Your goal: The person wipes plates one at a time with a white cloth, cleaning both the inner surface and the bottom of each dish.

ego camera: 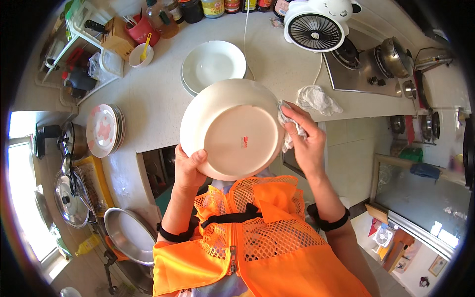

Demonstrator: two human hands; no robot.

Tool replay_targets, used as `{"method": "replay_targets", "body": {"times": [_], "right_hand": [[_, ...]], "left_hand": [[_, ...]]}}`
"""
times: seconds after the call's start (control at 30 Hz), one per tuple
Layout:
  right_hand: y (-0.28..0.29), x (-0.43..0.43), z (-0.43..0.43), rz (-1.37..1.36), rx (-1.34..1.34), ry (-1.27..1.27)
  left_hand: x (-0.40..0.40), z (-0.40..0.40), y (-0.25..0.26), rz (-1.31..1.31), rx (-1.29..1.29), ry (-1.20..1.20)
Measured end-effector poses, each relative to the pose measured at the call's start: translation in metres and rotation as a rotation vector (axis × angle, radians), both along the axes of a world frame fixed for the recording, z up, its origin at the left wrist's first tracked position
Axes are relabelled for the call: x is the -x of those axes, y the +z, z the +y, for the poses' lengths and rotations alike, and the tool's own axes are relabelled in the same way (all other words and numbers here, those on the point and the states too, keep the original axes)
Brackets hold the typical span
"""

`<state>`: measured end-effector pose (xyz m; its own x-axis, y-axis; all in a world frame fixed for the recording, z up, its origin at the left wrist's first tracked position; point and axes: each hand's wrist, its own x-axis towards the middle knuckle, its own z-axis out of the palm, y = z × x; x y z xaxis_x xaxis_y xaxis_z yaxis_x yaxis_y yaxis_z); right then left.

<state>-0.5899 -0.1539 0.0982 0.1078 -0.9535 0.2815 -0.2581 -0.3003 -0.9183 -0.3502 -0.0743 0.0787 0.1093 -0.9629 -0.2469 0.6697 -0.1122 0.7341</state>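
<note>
A large white ceramic bowl (237, 137) is held up in front of my chest, its underside and foot ring turned toward me. A small red mark with writing sits on its base. My left hand (190, 167) grips the lower left rim, thumb lying on the outside. In my right hand (306, 137) is a crumpled white cloth (291, 126), pressed against the bowl's right side. Behind the bowl, a stack of white plates (214, 65) rests on the counter. Another crumpled white cloth (318, 100) lies to the right, near the counter's front edge.
Several pink-patterned plates (103, 130) are stacked at left. Beyond stand a white bowl with a yellow spoon (141, 55), a knife block (118, 37) and sauce bottles (212, 8). A white fan (315, 31) stands beside the gas stove (365, 70). A metal basin (131, 234) sits lower left.
</note>
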Motion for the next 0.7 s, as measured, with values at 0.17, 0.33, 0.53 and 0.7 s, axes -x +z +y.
{"method": "replay_targets", "body": {"times": [0.17,0.33,0.53,0.7], "right_hand": [[0.034,-0.018,-0.029,-0.052,0.119,0.152],[0.016,-0.006,-0.010,0.132,0.252,0.140],[0.005,0.007,0.026,0.230,0.314,0.275],[0.013,-0.003,-0.049,-0.018,0.136,0.214]], "left_hand": [[-0.002,0.004,-0.026,-0.026,-0.056,-0.092],[-0.005,0.002,-0.024,-0.010,-0.047,-0.060],[-0.017,-0.013,-0.035,0.196,-0.134,0.001],[-0.026,-0.007,-0.044,0.339,-0.058,-0.042]]}}
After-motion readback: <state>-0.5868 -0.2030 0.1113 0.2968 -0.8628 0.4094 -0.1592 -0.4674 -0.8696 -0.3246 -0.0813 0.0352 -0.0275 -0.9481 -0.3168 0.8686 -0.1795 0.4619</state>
